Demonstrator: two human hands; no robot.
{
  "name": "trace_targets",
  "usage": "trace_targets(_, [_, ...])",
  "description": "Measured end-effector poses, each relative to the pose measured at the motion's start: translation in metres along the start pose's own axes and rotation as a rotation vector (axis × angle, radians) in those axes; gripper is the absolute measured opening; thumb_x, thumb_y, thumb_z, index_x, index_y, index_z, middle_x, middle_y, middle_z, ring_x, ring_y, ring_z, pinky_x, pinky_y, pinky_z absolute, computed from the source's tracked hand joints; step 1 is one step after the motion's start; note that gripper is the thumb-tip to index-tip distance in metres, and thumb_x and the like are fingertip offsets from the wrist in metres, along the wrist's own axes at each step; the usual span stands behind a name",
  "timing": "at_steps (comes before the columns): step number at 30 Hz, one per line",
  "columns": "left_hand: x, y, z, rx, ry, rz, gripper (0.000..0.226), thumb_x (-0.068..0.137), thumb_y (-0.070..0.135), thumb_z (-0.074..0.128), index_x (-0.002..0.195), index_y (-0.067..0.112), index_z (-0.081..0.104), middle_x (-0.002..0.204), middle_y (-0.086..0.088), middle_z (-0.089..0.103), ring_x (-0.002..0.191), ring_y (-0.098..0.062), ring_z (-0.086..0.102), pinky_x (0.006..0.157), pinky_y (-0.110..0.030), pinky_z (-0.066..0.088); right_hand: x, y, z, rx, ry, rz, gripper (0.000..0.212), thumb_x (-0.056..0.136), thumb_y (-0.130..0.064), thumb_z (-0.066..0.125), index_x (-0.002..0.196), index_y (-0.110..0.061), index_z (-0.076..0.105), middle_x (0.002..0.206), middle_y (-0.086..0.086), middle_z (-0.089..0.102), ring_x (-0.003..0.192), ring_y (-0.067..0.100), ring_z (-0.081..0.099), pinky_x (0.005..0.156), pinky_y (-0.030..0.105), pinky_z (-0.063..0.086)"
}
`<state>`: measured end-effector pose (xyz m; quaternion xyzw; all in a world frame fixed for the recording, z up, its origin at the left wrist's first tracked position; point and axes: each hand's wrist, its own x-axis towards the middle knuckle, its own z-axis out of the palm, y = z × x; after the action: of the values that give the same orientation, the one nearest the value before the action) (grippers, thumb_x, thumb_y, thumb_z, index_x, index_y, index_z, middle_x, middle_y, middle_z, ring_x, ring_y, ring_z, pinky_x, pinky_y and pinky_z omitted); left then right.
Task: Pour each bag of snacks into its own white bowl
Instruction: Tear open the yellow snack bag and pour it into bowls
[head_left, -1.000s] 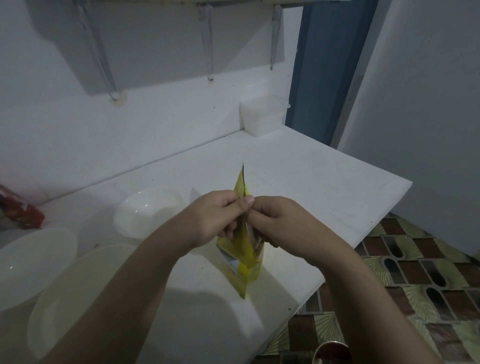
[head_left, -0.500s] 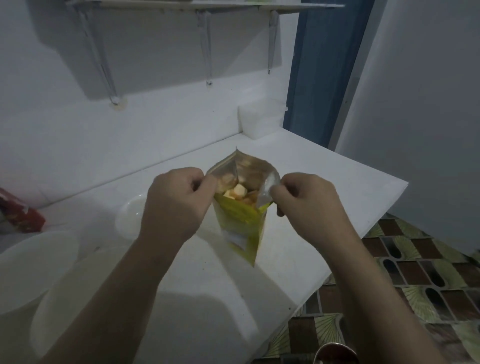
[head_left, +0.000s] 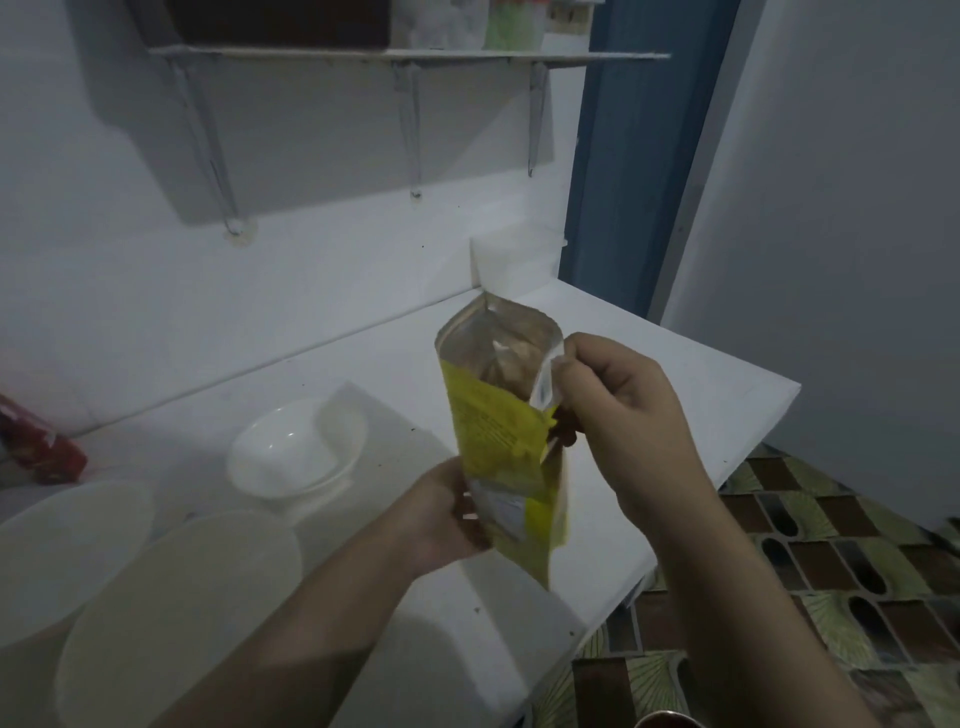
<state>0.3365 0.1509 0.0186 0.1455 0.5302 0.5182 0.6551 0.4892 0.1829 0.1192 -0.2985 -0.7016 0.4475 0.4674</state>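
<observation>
Head view, from the left edge: a red bag (head_left: 39, 449) lies at the back of the counter (head_left: 675, 384) against the wall, and two wide pale dishes (head_left: 67, 551) sit in front of it at the near left corner. Just right of them stands a white bowl (head_left: 296, 449), upright and with nothing visible in it. Further right, the left hand (head_left: 441, 519) grips the lower part of the yellow snack bag (head_left: 498, 431), fingers curled round its bottom edge. That bag is held above the counter, long axis nearly upright with its torn-open mouth at the top and tipped slightly away from the camera; pale snack pieces show inside. The right hand (head_left: 618, 415) pinches the bag's upper right edge just below the mouth, fingers folded on the foil flap. The bowl lies to the left of the bag and lower, nearer the left hand than the right, so I judge that pouring calls for swinging the mouth leftward and down over the rim while the left hand lifts the base
</observation>
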Motion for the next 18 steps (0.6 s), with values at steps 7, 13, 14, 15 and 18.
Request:
trace_targets(7, [0.007,0.016,0.003,-0.277,0.013,0.047,0.032,0.096,0.024,0.051,0.106,0.003,0.073,0.105,-0.019,0.072,0.097,-0.033,0.069,0.086,-0.043,0.056,-0.009,-0.010,-0.010,-0.066,-0.077,-0.024,0.035,0.087,-0.024,0.046,0.076,0.010,0.052,0.067,0.021,0.049,0.057,0.026,0.050,0.055,0.039,0.048])
trace_targets(13, [0.008,0.034,-0.011,-0.296,0.099,0.291,0.044,0.094,0.028,0.049,0.128,0.003,0.057,0.130,-0.020,0.058,0.127,-0.041,0.051,0.105,-0.053,0.042,-0.018,-0.030,-0.012,-0.321,-0.136,-0.038,0.043,0.095,-0.035,0.057,0.067,-0.003,0.063,0.056,0.007,0.061,0.056,0.025,0.060,0.054,0.044,0.051])
trace_targets(14, [0.008,0.037,-0.015,-0.305,0.107,0.329,0.039,0.094,0.028,0.049,0.124,0.005,0.058,0.127,-0.019,0.058,0.129,-0.042,0.049,0.107,-0.054,0.041,-0.018,-0.033,-0.013,-0.361,-0.128,-0.050,0.041,0.095,-0.030,0.056,0.067,-0.003,0.066,0.056,0.006,0.063,0.054,0.021,0.060,0.056,0.044,0.052])
trace_targets(15, [0.006,0.041,-0.020,-0.309,0.126,0.371,0.034,0.093,0.029,0.049,0.118,0.008,0.060,0.123,-0.018,0.058,0.129,-0.042,0.049,0.107,-0.055,0.040,-0.017,-0.036,-0.013,-0.396,-0.096,-0.066,0.039,0.094,-0.028,0.055,0.066,-0.003,0.067,0.055,0.005,0.064,0.052,0.019,0.060,0.057,0.041,0.051])
trace_targets(18, [-0.007,0.057,-0.031,-0.356,0.129,0.457,0.027,0.095,0.032,0.047,0.102,0.013,0.065,0.120,-0.018,0.058,0.123,-0.040,0.054,0.105,-0.058,0.041,-0.015,-0.047,-0.011,-0.399,0.009,-0.095,0.037,0.086,-0.025,0.053,0.059,-0.003,0.065,0.048,0.002,0.060,0.043,0.013,0.049,0.051,0.036,0.044])
